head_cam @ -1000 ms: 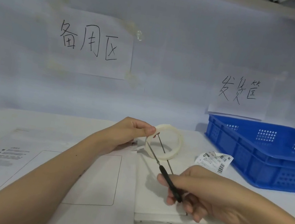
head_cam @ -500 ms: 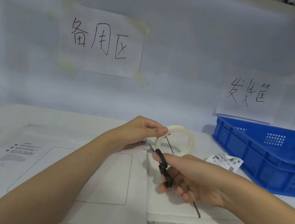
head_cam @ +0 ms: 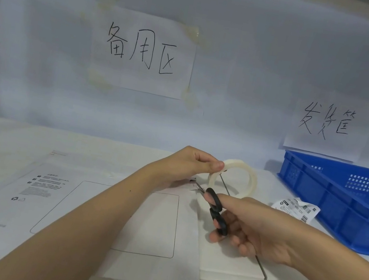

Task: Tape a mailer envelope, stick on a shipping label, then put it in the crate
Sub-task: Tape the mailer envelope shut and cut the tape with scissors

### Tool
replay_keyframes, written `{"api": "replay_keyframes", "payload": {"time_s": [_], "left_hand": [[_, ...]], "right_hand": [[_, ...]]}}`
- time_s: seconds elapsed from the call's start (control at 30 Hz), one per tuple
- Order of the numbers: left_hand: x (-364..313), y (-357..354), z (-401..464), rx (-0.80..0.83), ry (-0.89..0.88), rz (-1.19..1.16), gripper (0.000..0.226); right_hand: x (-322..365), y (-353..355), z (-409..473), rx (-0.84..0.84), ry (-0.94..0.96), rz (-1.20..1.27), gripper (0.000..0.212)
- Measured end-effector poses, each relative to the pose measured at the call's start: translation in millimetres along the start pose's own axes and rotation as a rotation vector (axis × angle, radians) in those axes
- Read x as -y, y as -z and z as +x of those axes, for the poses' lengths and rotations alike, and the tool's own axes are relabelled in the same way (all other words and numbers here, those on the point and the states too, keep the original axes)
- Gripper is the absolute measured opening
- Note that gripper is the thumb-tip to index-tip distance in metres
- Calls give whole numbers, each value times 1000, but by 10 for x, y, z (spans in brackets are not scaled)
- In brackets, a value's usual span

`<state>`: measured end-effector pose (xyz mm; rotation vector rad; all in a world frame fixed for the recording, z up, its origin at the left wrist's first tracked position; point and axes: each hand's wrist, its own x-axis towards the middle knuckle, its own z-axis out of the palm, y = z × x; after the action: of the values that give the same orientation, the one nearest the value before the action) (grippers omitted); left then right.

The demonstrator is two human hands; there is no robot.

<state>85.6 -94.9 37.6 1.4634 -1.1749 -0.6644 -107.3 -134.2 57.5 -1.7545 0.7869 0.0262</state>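
The white work table (head_cam: 5, 145) spans the scene below a pale wall carrying two handwritten paper signs (head_cam: 144, 53). The blue perforated plastic crate (head_cam: 340, 199) sits at the far right of the table. The flat white mailer envelope (head_cam: 68, 205), printed with a rounded rectangle outline, lies on the near left of the table, partly under the left forearm. A stack of white foam sheets (head_cam: 229, 268) lies just right of the envelope. The left hand (head_cam: 186, 165) pinches the ring-shaped roll of translucent tape (head_cam: 233, 178) at its top left, holding it upright above the envelope's far right corner. The right hand (head_cam: 254, 228) is closed around the black-handled scissors (head_cam: 216, 211), blades pointing at the roll. The crumpled white shipping label (head_cam: 295, 209) lies near the crate.
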Motion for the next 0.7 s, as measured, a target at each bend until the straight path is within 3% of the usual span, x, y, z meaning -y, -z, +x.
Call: {"api": "replay_keyframes", "payload": {"time_s": [0.7], "left_hand": [[36,-11,57,-5,-8,-9,25]], "right_hand": [[-16,2,76,73,26,112,42]]}}
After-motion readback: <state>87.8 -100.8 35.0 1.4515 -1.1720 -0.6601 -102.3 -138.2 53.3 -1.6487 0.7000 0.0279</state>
